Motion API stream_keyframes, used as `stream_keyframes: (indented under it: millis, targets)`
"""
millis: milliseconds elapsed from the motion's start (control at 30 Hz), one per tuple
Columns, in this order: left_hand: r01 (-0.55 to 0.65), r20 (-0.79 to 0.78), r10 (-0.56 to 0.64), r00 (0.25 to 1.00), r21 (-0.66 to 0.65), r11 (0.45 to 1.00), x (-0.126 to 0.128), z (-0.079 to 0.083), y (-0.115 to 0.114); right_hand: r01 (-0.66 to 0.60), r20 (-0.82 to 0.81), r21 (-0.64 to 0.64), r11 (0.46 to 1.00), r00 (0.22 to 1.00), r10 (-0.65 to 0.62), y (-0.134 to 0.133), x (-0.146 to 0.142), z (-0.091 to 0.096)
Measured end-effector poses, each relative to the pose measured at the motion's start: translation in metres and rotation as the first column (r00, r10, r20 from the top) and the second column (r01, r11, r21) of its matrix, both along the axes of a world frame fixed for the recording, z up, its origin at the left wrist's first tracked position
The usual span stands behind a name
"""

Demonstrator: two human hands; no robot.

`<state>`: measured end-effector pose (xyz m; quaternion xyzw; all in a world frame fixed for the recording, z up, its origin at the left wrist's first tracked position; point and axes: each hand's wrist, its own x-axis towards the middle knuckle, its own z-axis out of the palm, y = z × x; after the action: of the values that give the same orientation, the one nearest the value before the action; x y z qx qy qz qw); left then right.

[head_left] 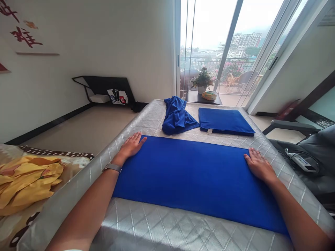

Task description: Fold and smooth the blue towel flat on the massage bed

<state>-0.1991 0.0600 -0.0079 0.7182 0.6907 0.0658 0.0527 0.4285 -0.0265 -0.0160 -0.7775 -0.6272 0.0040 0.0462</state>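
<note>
A long blue cloth (pixel 193 177) lies flat across the grey quilted mattress (pixel 157 226) in front of me. My left hand (pixel 131 146) rests palm down on the cloth's far left corner, fingers stretched out. My right hand (pixel 258 164) lies flat on its far right corner, fingers also extended. Neither hand holds anything. Farther back, a crumpled blue cloth (pixel 176 116) sits beside a neatly folded blue cloth (pixel 225 121). A watch band (pixel 113 167) circles my left wrist.
A yellow garment (pixel 28 181) lies on patterned bedding at the left. A dark chair with a remote (pixel 300 162) stands at the right. Beyond the mattress are a small table with a potted plant (pixel 202 82) and sliding glass balcony doors (pixel 230 48).
</note>
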Motion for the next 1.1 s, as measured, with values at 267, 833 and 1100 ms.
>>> stream_keyframes:
  millis: [267, 833, 1100]
  targets:
    - [-0.004, 0.0, 0.004, 1.0, 0.016, 1.0, 0.002, -0.003, 0.002, 0.026, -0.035, -0.01, 1.0, 0.999, -0.026, 0.0, -0.005, 0.004]
    - [0.316, 0.027, -0.328, 0.944, 0.201, 0.927, 0.16, 0.032, -0.009, 0.071, -0.016, -0.021, 0.997, 0.997, -0.072, -0.004, -0.017, 0.014]
    - [0.533, 0.058, -0.538, 0.841, 0.079, 0.842, 0.26, 0.004, -0.031, 0.07, -0.001, -0.031, 0.997, 0.998, -0.07, -0.007, -0.02, 0.017]
